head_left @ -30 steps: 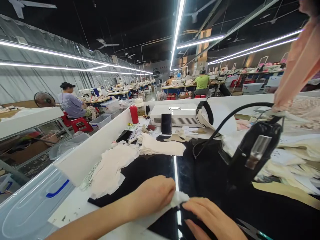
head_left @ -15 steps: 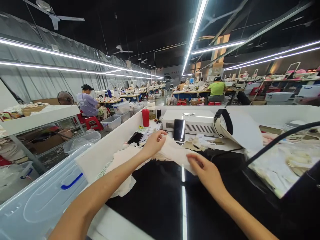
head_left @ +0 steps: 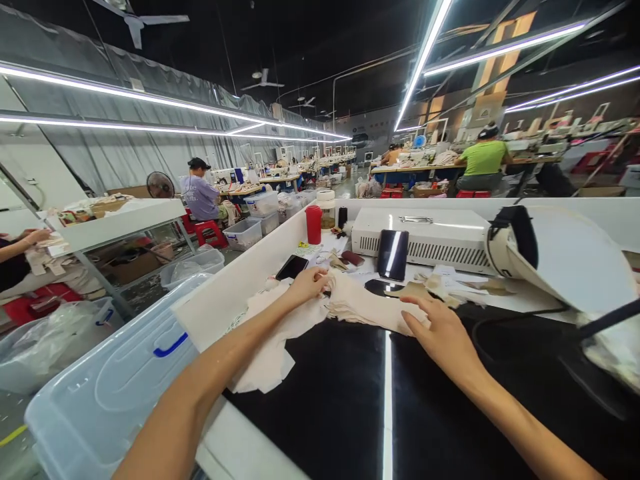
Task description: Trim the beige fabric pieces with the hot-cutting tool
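Note:
A stack of pale pink fabric pieces [head_left: 363, 301] lies on the black glossy worktop [head_left: 330, 393], its layered edge towards me. At its left end, the fingers of my left hand [head_left: 309, 285] are pinched together on the fabric. My right hand [head_left: 440, 328] is at the stack's right end, thumb and fingers apart, the fingertips against or just over the cloth. Under and beside my left forearm spreads a looser pile of the same pale fabric pieces [head_left: 273, 350].
Behind the stack are a dark phone [head_left: 393, 255], a white vented box [head_left: 425, 233], a red cup [head_left: 314, 225] and another phone [head_left: 292, 267]. A black cable [head_left: 607, 323] arches at the right. A lidded plastic bin [head_left: 120, 387] stands left. Co-workers sit farther off; one person's hand [head_left: 37, 237] shows far left.
The view has swung right. The fabric piece stretched between my hands now lies flat on the stack. My right fingers have spread and loosened; my left hand stays at the left end.

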Tool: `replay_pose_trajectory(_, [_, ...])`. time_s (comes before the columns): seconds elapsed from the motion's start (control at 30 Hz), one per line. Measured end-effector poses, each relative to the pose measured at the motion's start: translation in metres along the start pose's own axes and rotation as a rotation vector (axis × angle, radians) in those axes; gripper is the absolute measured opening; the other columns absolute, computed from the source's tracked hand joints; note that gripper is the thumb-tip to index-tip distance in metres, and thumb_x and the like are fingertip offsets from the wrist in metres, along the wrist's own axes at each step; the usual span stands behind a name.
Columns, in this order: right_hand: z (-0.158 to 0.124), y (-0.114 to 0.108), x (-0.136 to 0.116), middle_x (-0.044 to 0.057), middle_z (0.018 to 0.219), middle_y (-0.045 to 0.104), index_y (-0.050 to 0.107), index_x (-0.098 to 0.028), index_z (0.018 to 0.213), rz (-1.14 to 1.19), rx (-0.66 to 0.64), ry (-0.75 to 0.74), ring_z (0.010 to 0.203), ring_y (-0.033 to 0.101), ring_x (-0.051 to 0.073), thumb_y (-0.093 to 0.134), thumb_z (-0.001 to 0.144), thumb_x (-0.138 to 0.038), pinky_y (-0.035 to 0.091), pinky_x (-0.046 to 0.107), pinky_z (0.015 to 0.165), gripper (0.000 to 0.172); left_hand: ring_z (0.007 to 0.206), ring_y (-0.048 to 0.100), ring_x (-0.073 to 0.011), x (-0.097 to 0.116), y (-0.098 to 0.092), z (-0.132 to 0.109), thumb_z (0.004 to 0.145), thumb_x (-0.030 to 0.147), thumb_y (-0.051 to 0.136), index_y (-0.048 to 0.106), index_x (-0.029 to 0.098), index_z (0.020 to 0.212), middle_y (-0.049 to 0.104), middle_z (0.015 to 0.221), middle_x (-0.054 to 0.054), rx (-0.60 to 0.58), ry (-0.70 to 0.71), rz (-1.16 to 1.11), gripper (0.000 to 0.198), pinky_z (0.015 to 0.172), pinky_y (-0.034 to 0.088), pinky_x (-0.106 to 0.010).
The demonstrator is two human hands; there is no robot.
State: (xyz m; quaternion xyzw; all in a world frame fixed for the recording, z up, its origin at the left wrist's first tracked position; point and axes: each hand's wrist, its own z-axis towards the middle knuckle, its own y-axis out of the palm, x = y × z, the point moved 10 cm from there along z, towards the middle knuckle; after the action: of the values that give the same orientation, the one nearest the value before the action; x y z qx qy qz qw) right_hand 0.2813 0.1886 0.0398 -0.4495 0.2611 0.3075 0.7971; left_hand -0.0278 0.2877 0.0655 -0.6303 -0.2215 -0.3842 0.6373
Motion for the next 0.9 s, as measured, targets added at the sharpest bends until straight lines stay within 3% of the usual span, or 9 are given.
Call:
replay_pose_trajectory(0.13, [-0.023,0.003,-0.023,0.012,0.125,0.087,0.086,-0.03,0.115,0.094,-0.044,-0.02,0.116,0.08,0.039,0.063,0.094,-0.055,0.064,0.061,0.107,0.04,0.128,0.077,-0.0306,-0.018,-0.052,-0.035,0.116,0.044,0.08,0.073,0.019,0.148,0.074,0.15,-0.013,-0.062,-0.075,0.262,0.041,0.109,0.069,-0.053])
replay_pose_trajectory(0.23, [-0.038,0.008,-0.04,0.012,0.123,0.088,0.087,-0.03,0.11,0.161,-0.078,-0.02,0.106,0.082,0.036,0.064,0.094,-0.061,0.068,0.058,0.1,0.042,0.128,0.077,-0.0306,-0.026,-0.071,-0.065,0.116,0.044,0.08,0.073,0.019,0.148,0.074,0.15,-0.013,-0.088,-0.112,0.404,0.041,0.109,0.069,-0.053])
replay_pose_trajectory(0.37, [-0.057,0.01,-0.058,0.012,0.114,0.09,0.089,-0.03,0.102,0.223,-0.119,-0.03,0.088,0.082,0.031,0.069,0.092,-0.064,0.071,0.048,0.081,0.041,0.128,0.077,-0.0305,-0.032,-0.061,-0.086,0.115,0.044,0.081,0.073,0.019,0.147,0.074,0.148,-0.013,-0.108,-0.14,0.481,0.041,0.109,0.069,-0.053])
replay_pose_trajectory(0.53, [-0.079,0.005,-0.073,0.009,0.112,0.091,0.09,-0.032,0.098,0.251,-0.145,-0.05,0.08,0.082,0.027,0.07,0.096,-0.066,0.07,0.041,0.071,0.039,0.129,0.077,-0.0308,-0.028,-0.047,-0.087,0.116,0.044,0.08,0.073,0.019,0.148,0.073,0.15,-0.013,-0.048,-0.139,0.42,0.042,0.11,0.069,-0.053])
replay_pose_trajectory(0.77, [-0.1,0.0,-0.086,0.007,0.102,0.09,0.09,-0.033,0.094,0.312,-0.174,-0.057,0.076,0.081,0.026,0.074,0.095,-0.065,0.071,0.039,0.068,0.035,0.128,0.077,-0.0315,-0.012,-0.059,-0.09,0.115,0.045,0.081,0.073,0.019,0.147,0.074,0.149,-0.013,-0.026,-0.135,0.111,0.042,0.108,0.07,-0.053])
replay_pose_trajectory(0.83, [-0.104,0.002,-0.092,0.006,0.099,0.09,0.09,-0.033,0.095,0.331,-0.2,-0.033,0.078,0.081,0.027,0.075,0.095,-0.067,0.071,0.039,0.069,0.038,0.117,0.078,-0.0279,-0.003,-0.061,-0.098,0.116,0.046,0.08,0.074,0.017,0.142,0.076,0.139,-0.011,-0.033,-0.14,-0.012,0.04,0.1,0.071,-0.048])
replay_pose_trajectory(0.9, [-0.107,0.006,-0.095,0.008,0.102,0.09,0.091,-0.031,0.101,0.362,-0.219,0.029,0.084,0.083,0.028,0.076,0.093,-0.072,0.072,0.04,0.073,0.045,0.096,0.075,-0.0206,0.011,-0.056,-0.109,0.115,0.045,0.078,0.075,0.017,0.125,0.076,0.115,-0.006,-0.069,-0.135,-0.138,0.03,0.085,0.068,-0.036])
